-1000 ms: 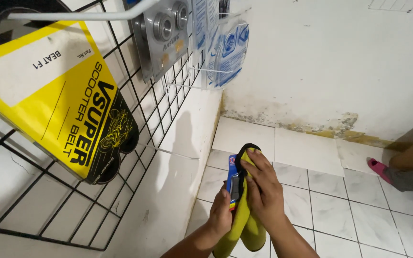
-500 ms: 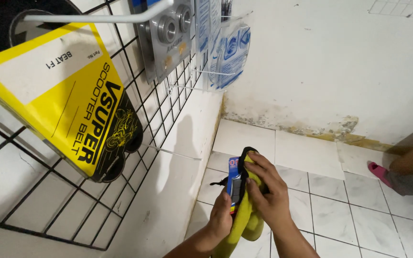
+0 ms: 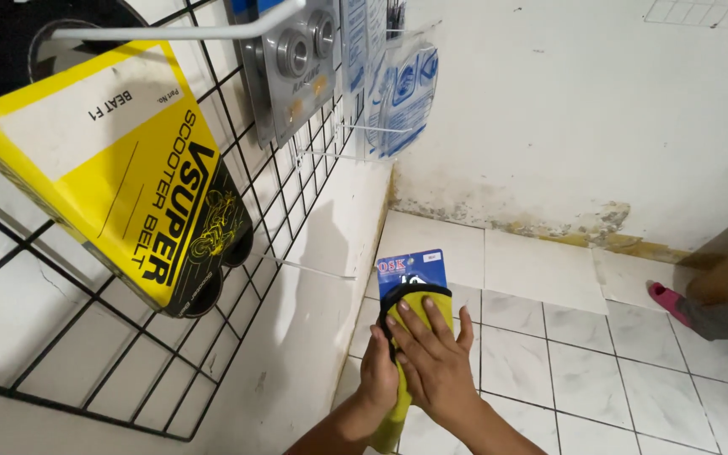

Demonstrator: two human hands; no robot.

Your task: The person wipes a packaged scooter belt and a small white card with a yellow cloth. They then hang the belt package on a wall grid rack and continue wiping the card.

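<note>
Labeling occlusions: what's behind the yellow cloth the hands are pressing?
Behind the yellow cloth a blue carded package sticks out above it. The right hand lies flat on the cloth; the left hand grips from the side. The package's lower part and contents are covered.

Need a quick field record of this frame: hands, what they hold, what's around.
left hand: grips the yellow cloth from the left side
right hand: fingers spread flat on the cloth
yellow cloth: black-edged, pressed over a blue packet
left wall: wire rack with a yellow box, bearing pack
floor: white tiles
far right: another person's pink shoe
</note>
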